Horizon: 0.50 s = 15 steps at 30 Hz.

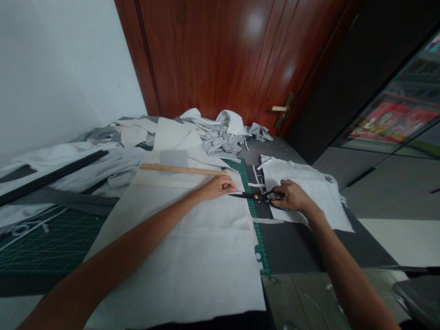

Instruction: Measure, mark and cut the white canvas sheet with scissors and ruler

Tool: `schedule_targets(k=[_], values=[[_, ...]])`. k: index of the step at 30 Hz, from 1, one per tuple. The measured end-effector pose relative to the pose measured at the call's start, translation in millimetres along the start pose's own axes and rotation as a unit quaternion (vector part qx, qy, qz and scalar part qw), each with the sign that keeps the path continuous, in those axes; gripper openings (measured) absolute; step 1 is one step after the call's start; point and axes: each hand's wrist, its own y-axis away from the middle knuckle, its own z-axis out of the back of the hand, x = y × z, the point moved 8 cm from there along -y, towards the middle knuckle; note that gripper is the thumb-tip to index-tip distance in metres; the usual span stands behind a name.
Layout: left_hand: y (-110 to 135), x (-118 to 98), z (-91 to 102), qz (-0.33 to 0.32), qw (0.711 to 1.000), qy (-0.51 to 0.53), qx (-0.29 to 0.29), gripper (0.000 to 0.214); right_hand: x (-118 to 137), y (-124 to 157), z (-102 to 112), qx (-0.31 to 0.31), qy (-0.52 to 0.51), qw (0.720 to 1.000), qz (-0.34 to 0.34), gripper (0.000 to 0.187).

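My right hand (291, 196) is wrapped round the handles of black scissors (256, 196). Their blades point left and lie at the right edge of a large white cloth (192, 261). With fingers pinched, my left hand (220, 187) holds the cloth's edge close to the blade tips. A wooden ruler (182, 170) lies across the cloth just beyond my left hand. Beside the ruler is a grey translucent rectangle (173, 158). Under the cloth, a green cutting mat (264, 256) shows along the right side.
Another white cloth piece (309, 183) lies to the right, with narrow strips (268, 221) nearby. Crumpled fabric (223, 137) is heaped at the back. A long black bar (55, 176) rests on fabric at the left. Behind the table stands a wooden door (213, 59).
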Motion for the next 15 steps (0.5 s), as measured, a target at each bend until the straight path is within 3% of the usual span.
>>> schedule_targets(k=[15], values=[[0.2, -2.2, 1.3, 0.001, 1.000, -0.008, -0.015, 0.045, 3.5, 1.6, -0.6, 0.005, 0.009, 1.000, 0.016, 0.028]])
